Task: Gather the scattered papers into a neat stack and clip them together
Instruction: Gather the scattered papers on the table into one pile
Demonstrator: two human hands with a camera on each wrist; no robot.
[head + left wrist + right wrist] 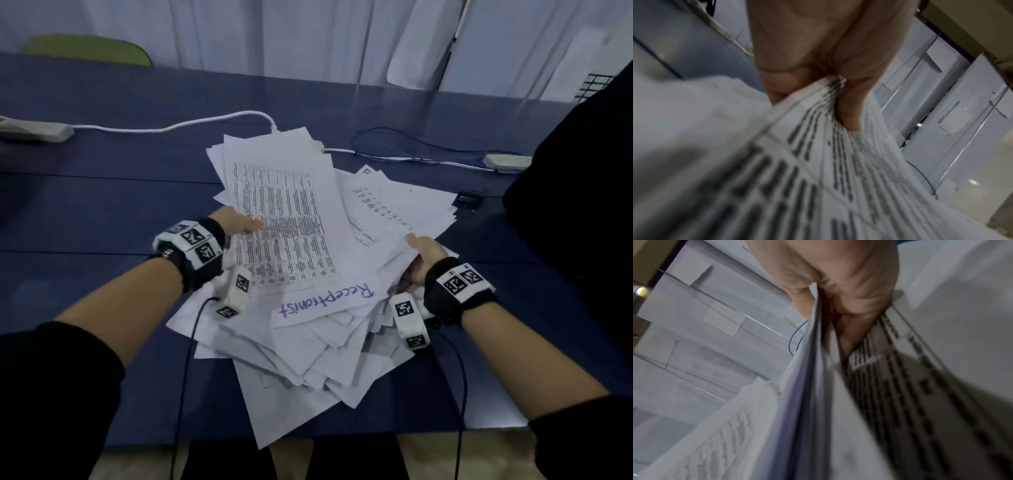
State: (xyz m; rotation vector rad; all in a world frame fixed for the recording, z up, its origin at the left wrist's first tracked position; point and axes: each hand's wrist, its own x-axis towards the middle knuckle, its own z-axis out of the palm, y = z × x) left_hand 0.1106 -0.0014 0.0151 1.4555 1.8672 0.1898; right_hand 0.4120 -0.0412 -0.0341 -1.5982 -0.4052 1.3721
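Observation:
A loose, fanned heap of white papers (291, 240) is held over the blue table (102, 192), lower sheets splaying toward the front edge. The top sheet carries a printed table, and a strip reads "Receptionist" (329, 301). My left hand (236, 222) grips the heap's left edge, thumb on top of the printed sheet (849, 113). My right hand (423, 253) grips the right edge, the sheets (813, 369) pinched between thumb and fingers. A black binder clip (467, 198) lies on the table just right of the papers.
A white cable (171, 126) runs from a power strip (34, 132) at far left to behind the papers. Thin blue wires (411, 150) and a second strip (507, 161) lie at back right. A dark figure (582, 205) stands at right. A green chair back (89, 49) sits beyond the table.

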